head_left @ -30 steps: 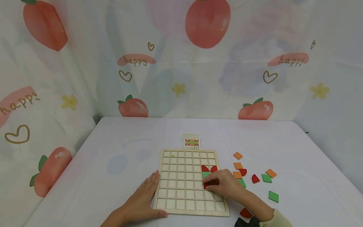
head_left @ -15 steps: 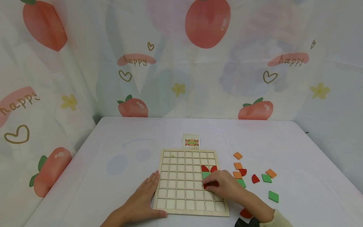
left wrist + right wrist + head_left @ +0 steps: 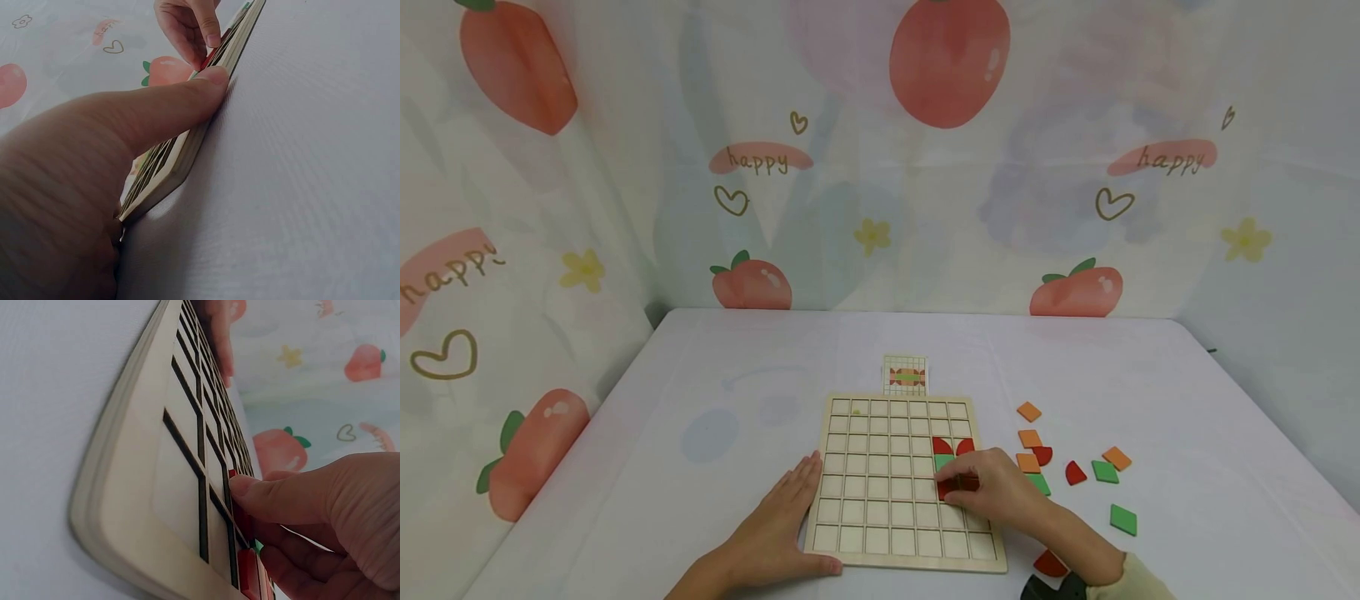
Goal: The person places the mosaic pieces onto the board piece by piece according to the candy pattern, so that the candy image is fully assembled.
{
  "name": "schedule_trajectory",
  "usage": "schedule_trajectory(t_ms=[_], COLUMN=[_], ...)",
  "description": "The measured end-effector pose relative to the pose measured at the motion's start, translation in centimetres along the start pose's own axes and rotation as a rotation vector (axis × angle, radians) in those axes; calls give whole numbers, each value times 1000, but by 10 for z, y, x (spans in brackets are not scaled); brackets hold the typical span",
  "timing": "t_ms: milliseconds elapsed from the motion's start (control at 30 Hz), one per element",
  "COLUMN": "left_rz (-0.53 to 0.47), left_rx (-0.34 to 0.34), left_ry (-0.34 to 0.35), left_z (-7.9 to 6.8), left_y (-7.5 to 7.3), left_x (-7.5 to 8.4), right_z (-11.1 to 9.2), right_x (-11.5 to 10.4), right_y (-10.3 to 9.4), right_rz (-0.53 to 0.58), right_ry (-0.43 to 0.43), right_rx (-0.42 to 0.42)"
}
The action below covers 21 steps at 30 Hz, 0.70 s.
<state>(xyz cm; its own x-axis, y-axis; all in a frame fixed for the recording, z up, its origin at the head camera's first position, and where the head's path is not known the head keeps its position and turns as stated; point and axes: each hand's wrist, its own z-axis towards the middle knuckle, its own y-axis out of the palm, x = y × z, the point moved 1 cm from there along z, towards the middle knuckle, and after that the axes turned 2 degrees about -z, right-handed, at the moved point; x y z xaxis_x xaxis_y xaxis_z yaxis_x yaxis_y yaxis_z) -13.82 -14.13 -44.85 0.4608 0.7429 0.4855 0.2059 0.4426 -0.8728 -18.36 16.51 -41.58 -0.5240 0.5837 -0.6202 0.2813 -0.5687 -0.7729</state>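
Observation:
A wooden grid board (image 3: 910, 567) lies flat on the table. My left hand (image 3: 767, 525) rests at its left side and front corner, fingers straight along the edge and thumb (image 3: 181, 103) against the front rim. Over the right part of the board, my right hand (image 3: 1000, 490) pinches a red quarter-round tile (image 3: 241, 515) at a grid cell, thumb and fingers curled. Beside it another red tile (image 3: 249, 574) sits in the grid, partly hidden. Farther up are two red tiles, the left one (image 3: 942, 446) above a green tile (image 3: 944, 462).
A small pattern card (image 3: 907, 375) lies behind the board. To the right are scattered orange tiles (image 3: 1029, 411), green tiles (image 3: 1123, 519) and red tiles (image 3: 1076, 472). One red tile (image 3: 1050, 563) lies near the right forearm, next to a black object (image 3: 1045, 588).

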Motion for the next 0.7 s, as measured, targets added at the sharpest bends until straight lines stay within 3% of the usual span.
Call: schedule_trajectory(t_ms=[533, 700], left_rz=[-1, -2], left_rx=[2, 3], left_ry=[0, 8], left_z=[0, 0], left_y=[0, 0], left_x=[0, 0], right_z=[-1, -3], right_x=[0, 4], right_y=[-4, -14], right_rz=[-34, -66], right_ry=[-35, 21], right_rx=[21, 61])
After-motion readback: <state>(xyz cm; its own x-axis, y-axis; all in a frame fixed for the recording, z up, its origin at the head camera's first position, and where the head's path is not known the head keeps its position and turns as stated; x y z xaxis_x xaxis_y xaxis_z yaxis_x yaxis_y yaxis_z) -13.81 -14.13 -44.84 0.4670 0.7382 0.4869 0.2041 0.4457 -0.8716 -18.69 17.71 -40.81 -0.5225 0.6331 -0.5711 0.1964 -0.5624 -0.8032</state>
